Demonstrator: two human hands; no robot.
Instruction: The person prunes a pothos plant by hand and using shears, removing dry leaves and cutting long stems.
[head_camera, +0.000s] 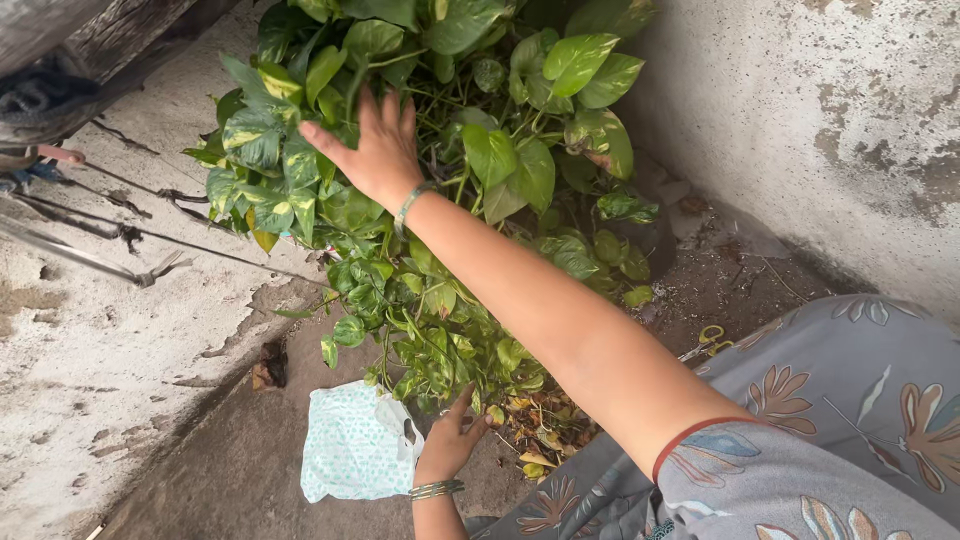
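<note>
A person is crouching over a leafy plant (440, 190) growing in the corner between a pale wall (830, 110) and a cracked concrete floor (90, 360). The right hand (372, 150) is reaching far into the upper foliage, fingers spread and flat against the variegated green-and-yellow leaves, pressing them aside rather than gripping anything. A green bangle (408, 206) is sitting on that wrist. The left hand (448, 442) is coming up from below, fingers loosely curled and pointing up into the trailing lower stems; whether it is pinching a leaf cannot be told, since the fingertips are lost among the foliage. Metal bangles (436, 489) are circling this wrist. Just beside the left hand, touching the ground, a white bag (352, 445) with small green dots is lying crumpled. Dry brown leaves (545, 425) are piling under the plant's lower edge, near the left hand. Yellow-handled scissors (708, 340) are lying on the dirt to the right, partly hidden behind the right forearm and next to the person's grey floral garment (860, 400).
</note>
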